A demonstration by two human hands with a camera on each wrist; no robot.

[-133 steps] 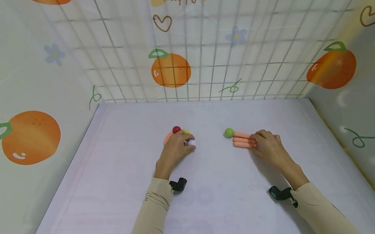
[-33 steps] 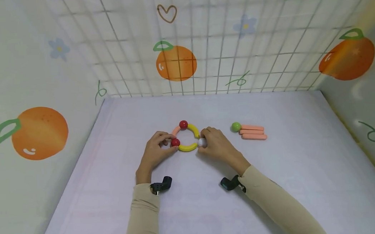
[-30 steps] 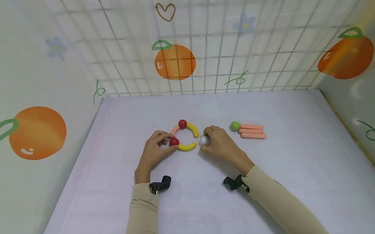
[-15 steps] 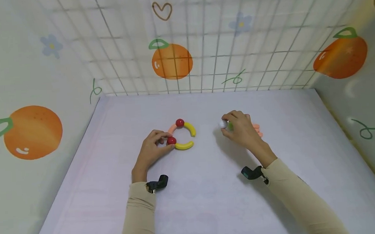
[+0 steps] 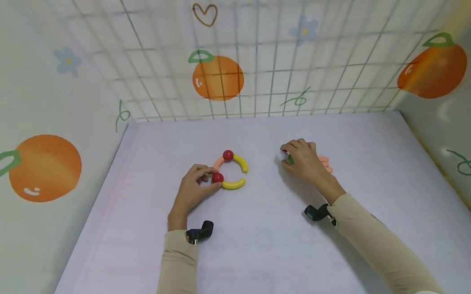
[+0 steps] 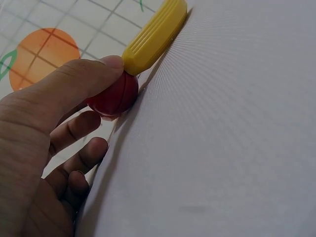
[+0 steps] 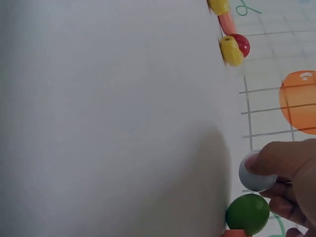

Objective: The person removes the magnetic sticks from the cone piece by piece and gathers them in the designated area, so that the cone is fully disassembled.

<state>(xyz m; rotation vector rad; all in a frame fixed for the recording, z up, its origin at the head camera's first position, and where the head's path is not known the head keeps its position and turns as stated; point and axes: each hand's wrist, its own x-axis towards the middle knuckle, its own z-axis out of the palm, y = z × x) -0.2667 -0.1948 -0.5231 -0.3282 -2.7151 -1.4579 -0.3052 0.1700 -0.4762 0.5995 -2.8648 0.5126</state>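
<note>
My left hand (image 5: 191,190) pinches a red ball (image 5: 217,178) between thumb and fingers. That ball joins a curved yellow rod (image 5: 233,184) and a curved pink rod (image 5: 218,163). A second red ball (image 5: 228,155) links the pink rod to another curved yellow rod (image 5: 241,163), making a ring with a gap on its right. Farther right, my right hand (image 5: 306,160) pinches a white ball (image 7: 256,173) with thumb and fingers, right beside a green ball (image 7: 248,214). Several straight pink rods (image 5: 324,163) lie partly hidden behind the right hand.
A pale cloth covers the table (image 5: 241,245). At its far edge stands a backdrop (image 5: 255,65) printed with oranges and a grid, and patterned side walls (image 5: 27,110) rise to the left and right.
My right hand has carried the white ball from the yellow rods' ends rightward to the green ball. My left hand, earlier by the white ball, stays on the red ball over the last second.
</note>
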